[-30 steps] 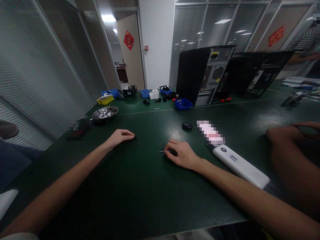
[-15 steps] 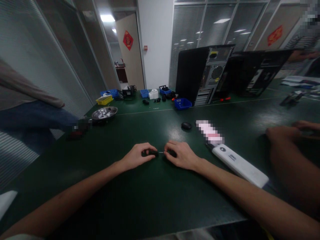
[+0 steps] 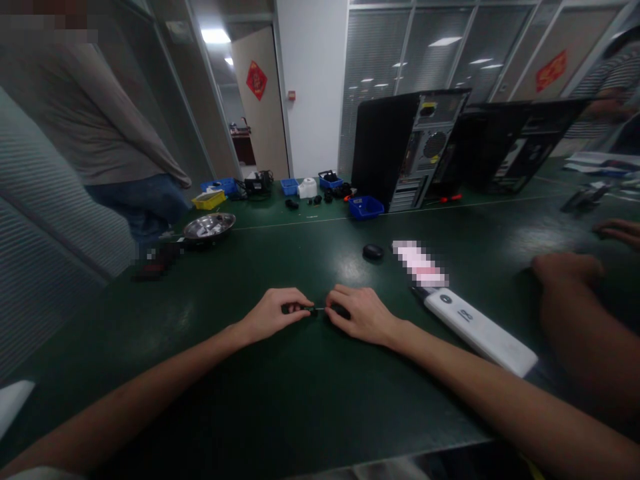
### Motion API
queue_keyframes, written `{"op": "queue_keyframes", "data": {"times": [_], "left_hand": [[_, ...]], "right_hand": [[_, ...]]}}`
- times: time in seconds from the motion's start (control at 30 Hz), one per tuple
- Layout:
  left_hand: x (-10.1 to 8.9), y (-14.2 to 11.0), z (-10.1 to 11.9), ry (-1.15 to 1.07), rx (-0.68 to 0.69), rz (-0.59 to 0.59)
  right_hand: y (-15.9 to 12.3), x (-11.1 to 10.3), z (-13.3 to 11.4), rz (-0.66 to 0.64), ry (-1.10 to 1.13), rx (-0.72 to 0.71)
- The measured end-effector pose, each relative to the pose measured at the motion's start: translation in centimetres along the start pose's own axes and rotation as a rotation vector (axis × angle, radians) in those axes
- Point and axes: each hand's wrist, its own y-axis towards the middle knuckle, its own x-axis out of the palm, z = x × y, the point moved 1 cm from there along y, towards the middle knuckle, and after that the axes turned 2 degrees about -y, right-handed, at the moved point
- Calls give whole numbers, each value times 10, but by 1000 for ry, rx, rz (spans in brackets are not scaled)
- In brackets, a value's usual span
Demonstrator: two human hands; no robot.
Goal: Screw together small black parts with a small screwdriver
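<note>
Slippage is looking like the likeliest trouble. The left hand (image 3: 273, 313) is pinching a small dark piece (image 3: 313, 310) narrowly between thumb and fingers, at the centre of the dial, over the dark green, flat-topped counter (image 3: 280, 400). The right hand (image 3: 363, 315), facing it from three o'clock, is gripping a black rounded handle (image 3: 341, 311), its thin metal shaft (image 3: 321, 309) pointing toward nine o'clock. Whether the tip is meeting the piece, the dim light and small size are hiding. Pushing off-line could be sending the shaft skidding into the left hand; a loose pinch could be letting the piece twist or drop, its colour making it hard to find against the counter. The right forearm (image 3: 480, 380) is lying just beside a long white device with rounded corners (image 3: 483, 332) at three o'clock, so a sideways sweep could be nudging it. Farther out at three o'clock, a co-worker's bent arm (image 3: 590, 320) is resting at the counter, and a bump from there could be jolting the work.
</note>
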Motion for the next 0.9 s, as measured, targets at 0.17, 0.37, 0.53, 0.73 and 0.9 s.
{"op": "queue_keyframes", "data": {"times": [0.17,0.37,0.53,0.73,0.9], "left_hand": [[0,-1,-3,-46,47,2],[3,-3,-2,13,121,-22],[7,-5,-3,86,175,-29],[6,-6,-3,145,146,-14],[6,-5,5,298,132,-78]], "right_hand": [[-1,0,-1,2,-2,-13],[0,0,-7,-37,-26,-60],[0,2,-12,-37,-45,-78],[0,0,-8,14,-40,-21],[1,1,-2,12,-87,36]]}}
